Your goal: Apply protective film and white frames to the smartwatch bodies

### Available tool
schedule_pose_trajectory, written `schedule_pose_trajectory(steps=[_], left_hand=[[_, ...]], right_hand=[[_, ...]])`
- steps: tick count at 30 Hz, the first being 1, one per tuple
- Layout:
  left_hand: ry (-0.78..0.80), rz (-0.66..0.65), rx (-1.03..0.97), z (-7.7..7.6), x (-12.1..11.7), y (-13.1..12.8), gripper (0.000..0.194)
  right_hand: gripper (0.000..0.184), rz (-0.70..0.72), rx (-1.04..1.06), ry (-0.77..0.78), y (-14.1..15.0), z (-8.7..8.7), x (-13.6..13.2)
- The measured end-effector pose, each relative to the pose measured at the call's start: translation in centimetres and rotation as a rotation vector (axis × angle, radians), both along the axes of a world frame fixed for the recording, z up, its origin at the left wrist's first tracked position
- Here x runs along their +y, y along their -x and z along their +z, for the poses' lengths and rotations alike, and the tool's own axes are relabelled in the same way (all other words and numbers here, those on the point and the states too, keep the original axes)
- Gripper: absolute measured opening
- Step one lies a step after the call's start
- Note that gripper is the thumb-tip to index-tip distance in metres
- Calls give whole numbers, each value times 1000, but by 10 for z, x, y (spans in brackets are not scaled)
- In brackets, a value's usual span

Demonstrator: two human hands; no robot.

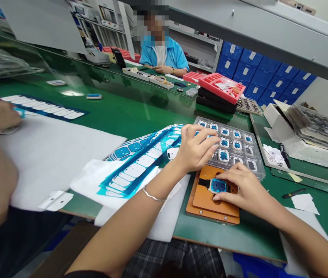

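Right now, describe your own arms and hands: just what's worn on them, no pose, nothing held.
The left hand and right hand are bare, with no gloves or finger cots. A thin silver bangle circles the left wrist; the right wrist shows no jewellery. Both forearms are bare, with a dark sleeve edge at the bottom of the view, and dark checked trousers show below.

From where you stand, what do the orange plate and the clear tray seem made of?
The orange plate looks like matte, rigid synthetic board, perhaps resin, from its dull surface. The clear tray looks like glossy moulded plastic: see-through, with formed pockets.
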State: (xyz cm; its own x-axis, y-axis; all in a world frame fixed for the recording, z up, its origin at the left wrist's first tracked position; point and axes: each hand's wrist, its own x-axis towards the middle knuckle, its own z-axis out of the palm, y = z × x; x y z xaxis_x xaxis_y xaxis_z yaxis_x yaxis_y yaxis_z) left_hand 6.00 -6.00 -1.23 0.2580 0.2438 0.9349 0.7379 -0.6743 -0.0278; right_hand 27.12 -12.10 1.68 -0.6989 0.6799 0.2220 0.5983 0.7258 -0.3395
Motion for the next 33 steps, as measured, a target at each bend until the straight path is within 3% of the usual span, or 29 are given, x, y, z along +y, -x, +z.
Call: schedule_pose_trajectory(steps=[9, 14, 17, 20, 24, 29, 33], left_hand=[[47, 14, 30, -1, 0, 1, 32], [20, -43, -4, -1, 0, 0, 26], [16, -28, -1, -1, -1, 0, 28], [38, 2, -32, 3, -2, 2, 34], [54, -6, -353, 14, -1, 11, 48], [202, -204, -975, 20, 10, 20, 59], [260, -287, -1165, 20, 16, 20, 60]], right_hand=[[34, 8, -14, -24, 0, -1, 0], [34, -1, -35, -14, 0, -1, 0], [40, 2, 11, 4, 0, 2, 0], [60, 66, 58, -33, 3, 5, 0], [89, 208, -112, -36, 20, 6, 5], [87, 319, -190, -68, 43, -2, 15], [84, 346, -245, -24, 51, -11, 18]])
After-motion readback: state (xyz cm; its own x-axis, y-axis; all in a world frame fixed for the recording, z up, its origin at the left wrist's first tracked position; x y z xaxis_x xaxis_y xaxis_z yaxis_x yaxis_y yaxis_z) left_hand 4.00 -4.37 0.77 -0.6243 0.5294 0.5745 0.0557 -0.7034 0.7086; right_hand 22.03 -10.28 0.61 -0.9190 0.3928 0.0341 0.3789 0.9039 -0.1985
